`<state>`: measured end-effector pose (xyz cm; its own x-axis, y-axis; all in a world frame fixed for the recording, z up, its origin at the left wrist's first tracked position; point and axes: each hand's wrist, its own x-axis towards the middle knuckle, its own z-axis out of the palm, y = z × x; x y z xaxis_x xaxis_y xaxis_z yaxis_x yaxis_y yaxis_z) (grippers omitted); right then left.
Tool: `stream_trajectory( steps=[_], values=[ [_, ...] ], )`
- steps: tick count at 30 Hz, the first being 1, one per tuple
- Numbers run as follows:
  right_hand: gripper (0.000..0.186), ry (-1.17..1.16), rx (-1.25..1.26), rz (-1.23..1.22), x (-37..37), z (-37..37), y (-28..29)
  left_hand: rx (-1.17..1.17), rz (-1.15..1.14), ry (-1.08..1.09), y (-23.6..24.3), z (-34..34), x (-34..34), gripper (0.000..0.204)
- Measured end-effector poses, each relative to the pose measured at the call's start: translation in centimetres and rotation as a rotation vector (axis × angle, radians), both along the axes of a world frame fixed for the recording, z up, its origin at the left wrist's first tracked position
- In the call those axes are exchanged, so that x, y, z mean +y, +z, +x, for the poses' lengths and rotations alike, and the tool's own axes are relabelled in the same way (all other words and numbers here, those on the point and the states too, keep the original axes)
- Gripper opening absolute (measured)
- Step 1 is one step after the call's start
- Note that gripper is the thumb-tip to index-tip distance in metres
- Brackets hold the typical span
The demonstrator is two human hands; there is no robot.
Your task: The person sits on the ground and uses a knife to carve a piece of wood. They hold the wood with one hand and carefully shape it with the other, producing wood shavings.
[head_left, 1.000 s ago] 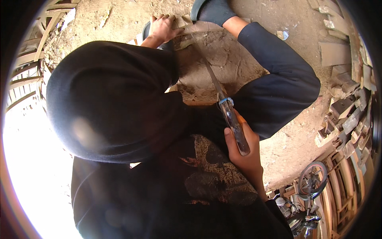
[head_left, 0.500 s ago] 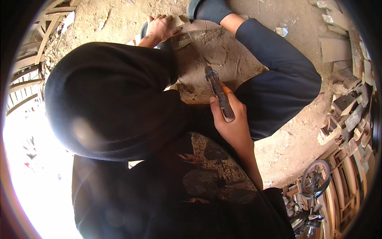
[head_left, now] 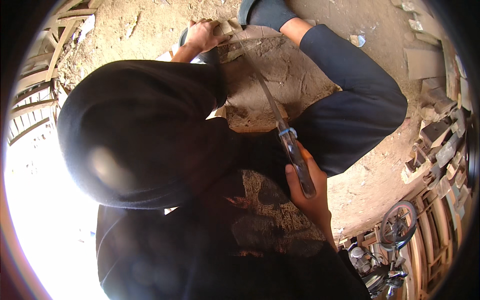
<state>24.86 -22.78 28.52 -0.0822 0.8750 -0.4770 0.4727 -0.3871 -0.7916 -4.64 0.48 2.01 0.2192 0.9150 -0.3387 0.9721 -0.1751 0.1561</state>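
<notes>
In the head view, your right hand (head_left: 311, 186) is wrapped around the dark, worn grip of a long, thin-bladed metal saw (head_left: 298, 162) with a light-blue band (head_left: 287, 132) where blade and grip meet. The blade slants away from you, up and to the left, its far end at the narrow, pale wooden strip (head_left: 257, 33) on the brown earthen floor (head_left: 170, 15). Your left hand (head_left: 202, 36) lies over the strip's left part; you cannot tell from here whether its fingers grip the wood. To the right of the blade, your dark-grey covered foot (head_left: 270, 14) overlaps the strip. Rough wood offcuts (head_left: 435, 135) lie piled at the right, above a spoked, black-tyred wheel (head_left: 398, 225).
</notes>
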Motion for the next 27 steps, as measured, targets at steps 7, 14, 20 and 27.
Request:
stream_trajectory(
  steps=[7,14,20,27],
  values=[
    [0.048,0.092,-0.032,-0.175,3.3,-1.1,-2.1,-0.097,-0.081,-0.008,-0.4,-0.9,1.2,0.070],
    [0.049,0.032,0.000,-0.179,2.0,-0.4,0.0,-0.180,-0.186,0.086,0.6,-0.9,1.9,0.073],
    [0.047,0.071,-0.034,0.008,0.3,-0.4,-0.6,-0.066,-0.141,0.034,0.5,-0.8,1.8,0.077],
    [0.041,0.042,0.014,0.031,2.4,-1.1,-3.6,-0.091,-0.183,0.056,0.2,-0.9,2.4,0.081]
  ],
)
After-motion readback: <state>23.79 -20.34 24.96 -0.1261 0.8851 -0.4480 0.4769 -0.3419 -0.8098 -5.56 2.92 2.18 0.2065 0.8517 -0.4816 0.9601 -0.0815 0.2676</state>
